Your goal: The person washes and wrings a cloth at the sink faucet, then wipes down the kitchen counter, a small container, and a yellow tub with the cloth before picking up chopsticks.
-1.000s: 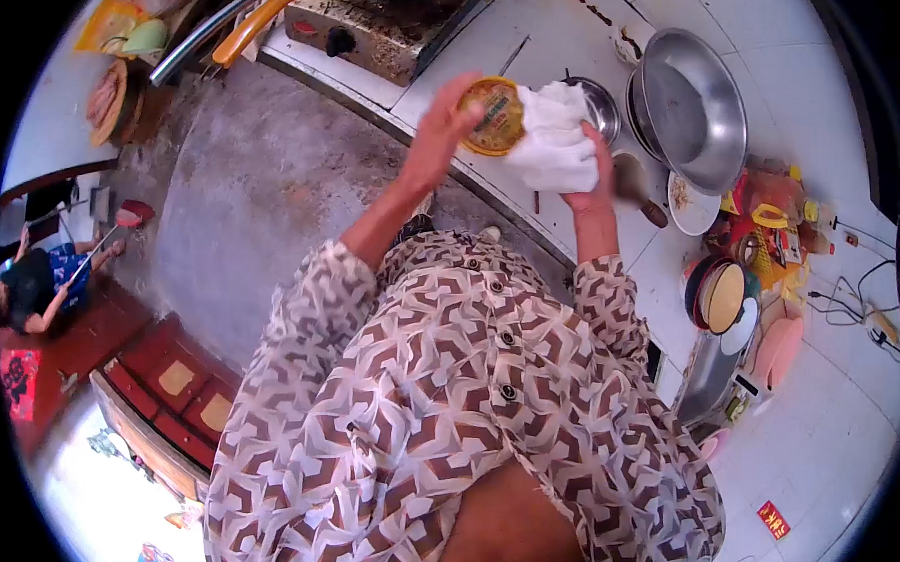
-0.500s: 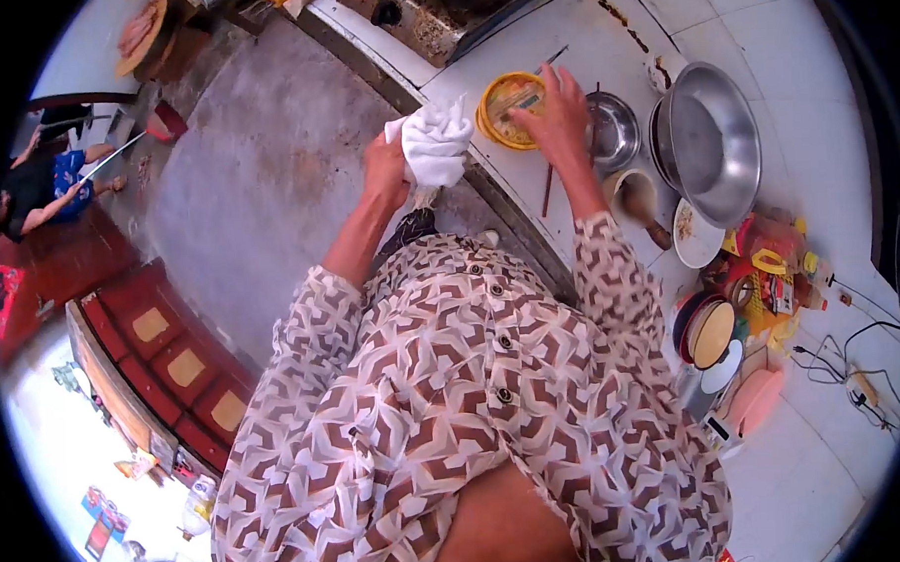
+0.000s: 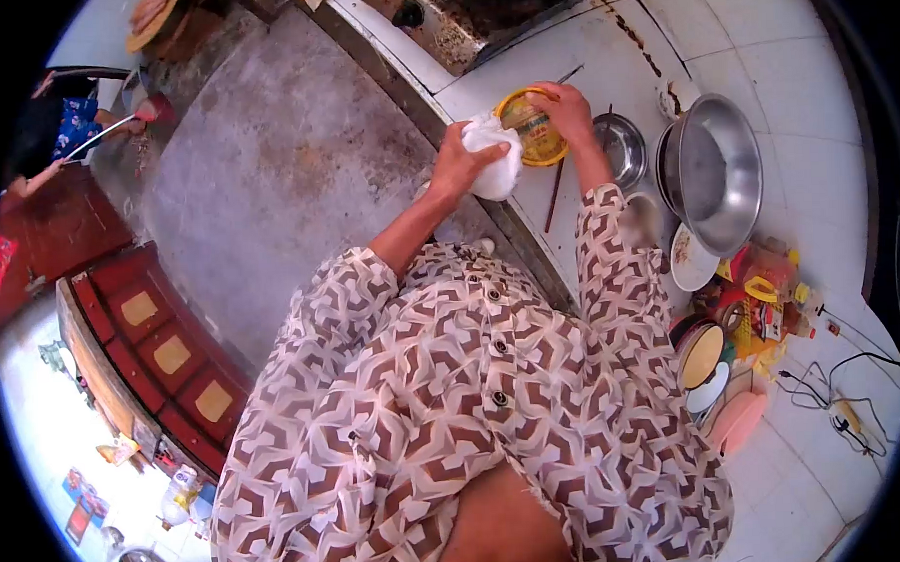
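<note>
In the upper middle of the frame, the left hand (image 3: 456,170) is closed around a bunched white cloth (image 3: 496,170); just beside it, the right hand (image 3: 569,118) grips the rim of a yellow round container (image 3: 539,139) over the white table (image 3: 532,207). Both forearms slant upward, leaning toward each other. A thin brown stick (image 3: 555,200) points down from the container. A small metal bowl (image 3: 624,154) crowds the right forearm, then a big tilted basin (image 3: 724,172) and a plate (image 3: 692,263) further right. The grimy stove (image 3: 466,28) sits at the top; far left, a person (image 3: 76,126) holds a long pole (image 3: 103,136).
</note>
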Demonstrator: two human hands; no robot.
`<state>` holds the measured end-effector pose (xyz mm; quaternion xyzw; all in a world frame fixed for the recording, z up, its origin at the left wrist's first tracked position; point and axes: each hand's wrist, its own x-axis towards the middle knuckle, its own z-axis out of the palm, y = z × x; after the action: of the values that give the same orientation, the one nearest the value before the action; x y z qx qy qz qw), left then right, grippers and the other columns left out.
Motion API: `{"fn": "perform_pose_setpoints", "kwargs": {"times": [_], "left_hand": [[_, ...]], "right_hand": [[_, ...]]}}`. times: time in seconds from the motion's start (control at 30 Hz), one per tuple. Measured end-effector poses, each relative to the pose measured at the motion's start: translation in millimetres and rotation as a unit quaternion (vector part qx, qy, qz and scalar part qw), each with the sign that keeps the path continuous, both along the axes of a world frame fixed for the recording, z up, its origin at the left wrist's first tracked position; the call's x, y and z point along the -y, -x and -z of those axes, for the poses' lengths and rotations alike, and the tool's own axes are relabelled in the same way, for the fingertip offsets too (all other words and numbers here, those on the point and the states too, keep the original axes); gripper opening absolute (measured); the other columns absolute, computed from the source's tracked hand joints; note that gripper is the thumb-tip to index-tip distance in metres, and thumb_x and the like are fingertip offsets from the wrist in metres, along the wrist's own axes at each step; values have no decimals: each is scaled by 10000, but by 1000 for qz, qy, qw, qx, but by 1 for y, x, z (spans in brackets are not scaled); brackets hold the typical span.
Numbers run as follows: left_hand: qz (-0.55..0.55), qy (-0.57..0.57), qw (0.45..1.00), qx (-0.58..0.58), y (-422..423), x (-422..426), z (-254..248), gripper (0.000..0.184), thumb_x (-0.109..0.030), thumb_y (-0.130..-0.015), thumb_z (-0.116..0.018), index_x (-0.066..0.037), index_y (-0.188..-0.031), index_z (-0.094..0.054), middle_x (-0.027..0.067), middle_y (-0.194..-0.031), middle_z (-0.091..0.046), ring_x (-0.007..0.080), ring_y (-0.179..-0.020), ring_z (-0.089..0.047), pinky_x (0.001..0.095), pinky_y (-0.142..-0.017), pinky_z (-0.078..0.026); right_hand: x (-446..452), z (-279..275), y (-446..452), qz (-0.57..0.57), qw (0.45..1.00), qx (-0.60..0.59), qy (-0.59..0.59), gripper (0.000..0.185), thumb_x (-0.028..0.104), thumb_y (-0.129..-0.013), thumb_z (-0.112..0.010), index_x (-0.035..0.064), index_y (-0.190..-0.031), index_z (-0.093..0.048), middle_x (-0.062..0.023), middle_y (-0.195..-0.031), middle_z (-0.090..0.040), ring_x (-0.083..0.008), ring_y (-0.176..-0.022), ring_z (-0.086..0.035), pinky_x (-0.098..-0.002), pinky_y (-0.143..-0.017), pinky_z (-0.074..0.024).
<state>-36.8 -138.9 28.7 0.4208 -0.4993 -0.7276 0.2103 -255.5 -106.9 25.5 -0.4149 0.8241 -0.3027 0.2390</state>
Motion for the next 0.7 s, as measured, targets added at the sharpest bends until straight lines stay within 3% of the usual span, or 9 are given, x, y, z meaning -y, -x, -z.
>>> {"fn": "perform_pose_setpoints", "kwargs": {"times": [0.17,0.27,0.37,0.5,0.6,0.7], "left_hand": [[-10,5,1000,12,5,1,1,660,-234,-707,-788,64,-1173,-427,174,-1046,-593,222,-897,-620,332,-776,-507],[1,21,999,30,5,-1,-1,617,-220,-722,-770,48,-1169,-439,162,-1021,-595,212,-854,-621,330,-735,-516],[20,59,997,46,9,3,-4,607,-205,-719,-762,44,-1170,-441,160,-1016,-594,214,-839,-622,329,-720,-517],[29,95,991,84,10,4,-7,621,-198,-698,-762,50,-1167,-441,171,-1018,-596,228,-858,-622,333,-739,-511],[23,116,989,87,10,4,0,644,-226,-682,-763,55,-1164,-442,178,-1010,-601,237,-871,-620,336,-756,-506],[23,96,991,85,8,3,-10,644,-257,-679,-758,55,-1154,-454,177,-1000,-606,237,-872,-619,335,-765,-503]], "right_hand": [[-15,4,14,16,961,250,121,330,165,-773,-692,52,-1082,-670,-91,-935,-679,-147,-800,-624,-272,-747,-494],[-16,-4,8,30,951,293,95,383,210,-747,-718,-6,-1058,-658,-91,-914,-674,-138,-796,-617,-263,-750,-490],[-3,-8,-2,-22,987,146,70,423,282,-718,-738,8,-1032,-665,-109,-898,-675,-163,-785,-629,-280,-753,-494],[5,-33,-16,-25,997,-43,-57,443,345,-704,-735,33,-1012,-674,-145,-880,-674,-231,-750,-644,-295,-759,-500],[1,0,7,12,993,112,22,412,326,-729,-729,30,-1011,-674,-128,-875,-677,-194,-756,-643,-292,-748,-504],[-14,4,10,68,936,331,102,359,211,-789,-710,18,-1085,-643,-81,-928,-669,-104,-798,-607,-261,-707,-493]]}}
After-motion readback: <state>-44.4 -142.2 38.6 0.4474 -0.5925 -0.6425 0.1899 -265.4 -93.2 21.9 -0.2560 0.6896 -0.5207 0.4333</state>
